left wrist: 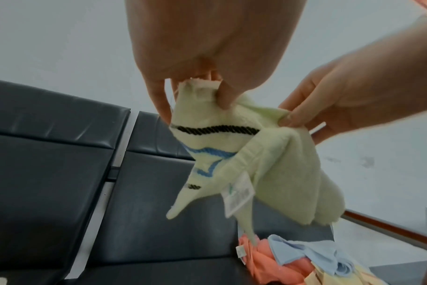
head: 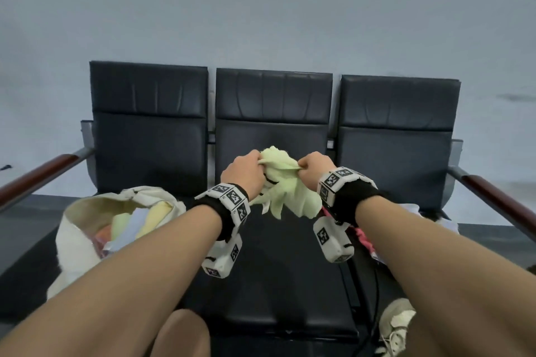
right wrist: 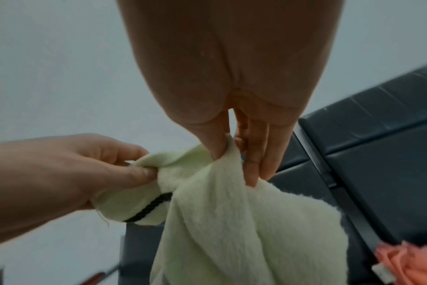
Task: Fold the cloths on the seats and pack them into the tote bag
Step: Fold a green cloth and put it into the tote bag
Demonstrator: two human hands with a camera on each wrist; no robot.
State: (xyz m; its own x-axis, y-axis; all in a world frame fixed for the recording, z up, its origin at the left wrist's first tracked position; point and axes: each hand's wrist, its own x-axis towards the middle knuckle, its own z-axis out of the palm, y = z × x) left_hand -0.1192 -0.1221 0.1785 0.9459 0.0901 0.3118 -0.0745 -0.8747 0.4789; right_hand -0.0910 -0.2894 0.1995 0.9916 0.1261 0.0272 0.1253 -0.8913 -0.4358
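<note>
Cloth hangs bunched between my left hand and right hand, both pinching its top edge above the middle seat, tote bag at eight o'clock, nearer my left.

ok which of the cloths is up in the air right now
The pale green cloth, pinched at its top edge by the left hand and right hand above the middle seat. The orange cloth and blue cloth lie heaped on a seat.

Held towel: pale green terry, black rope stripe, blue outline stitching.
Bench seats: black padded leather.
Tote bag: cream canvas.
Piled cloths: coral, light blue.
</note>
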